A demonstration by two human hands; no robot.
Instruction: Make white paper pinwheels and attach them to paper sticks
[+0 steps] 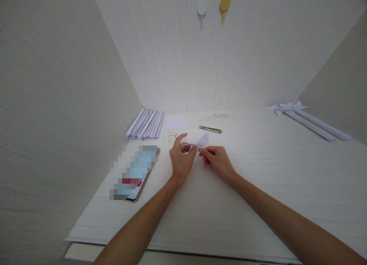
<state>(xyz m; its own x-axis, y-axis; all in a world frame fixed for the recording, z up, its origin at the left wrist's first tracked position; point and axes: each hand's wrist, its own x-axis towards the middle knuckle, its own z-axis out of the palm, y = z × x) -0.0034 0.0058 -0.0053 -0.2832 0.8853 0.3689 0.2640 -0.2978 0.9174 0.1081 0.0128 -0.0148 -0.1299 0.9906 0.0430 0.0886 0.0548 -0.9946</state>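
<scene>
Both hands meet above the middle of the table around a small piece of folded white paper [203,139]. My left hand [182,158] pinches it between thumb and fingers, with the index finger raised. From the right, my right hand [217,159] closes its thumb and fingertips on the paper's lower edge. A part of the paper is hidden behind the fingers. Just beyond the hands lies a pair of thread snips [210,129]. Small pale bits [171,136], too tiny to name, are scattered near my left hand.
A phone [140,173] with a blurred screen lies at left. Behind it are rolled white paper tubes [145,123] and a flat white sheet [175,122]. At right, two long paper strips [318,124] lie beside a folded paper star [288,107]. Two hooks [225,4] hang on the wall.
</scene>
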